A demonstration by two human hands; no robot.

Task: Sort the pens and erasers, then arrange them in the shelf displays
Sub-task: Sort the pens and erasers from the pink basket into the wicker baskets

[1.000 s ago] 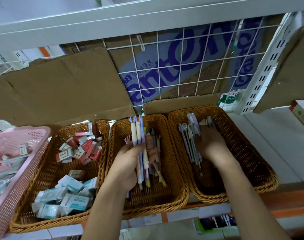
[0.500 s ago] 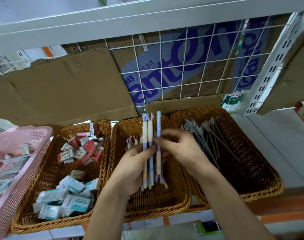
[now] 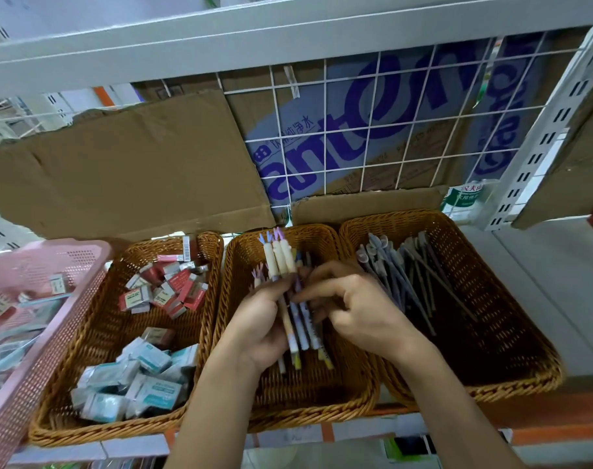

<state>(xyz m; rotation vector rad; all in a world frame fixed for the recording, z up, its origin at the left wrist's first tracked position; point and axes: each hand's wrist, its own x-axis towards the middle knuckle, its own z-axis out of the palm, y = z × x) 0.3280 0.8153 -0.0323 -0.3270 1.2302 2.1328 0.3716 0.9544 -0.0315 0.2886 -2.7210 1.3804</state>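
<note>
My left hand (image 3: 261, 321) grips a bundle of pastel pens with cream caps (image 3: 281, 262) above the middle brown wicker basket (image 3: 308, 397). My right hand (image 3: 359, 313) pinches the same bundle from the right. Grey-blue pens (image 3: 406, 279) lie in the right wicker basket (image 3: 518, 367), and red and teal boxed erasers (image 3: 153, 363) in the left wicker basket (image 3: 85, 431). A pink plastic crate (image 3: 44, 350) stands just beside that.

The right grip (image 3: 359, 309) has left the grey pens (image 3: 389, 275) in the right basket (image 3: 474, 265) and crossed to the pastel pens (image 3: 281, 262) held by the left grip (image 3: 264, 323). It now pinches the bundle's middle, and the pen tops have bunched together, leaning left.
</note>
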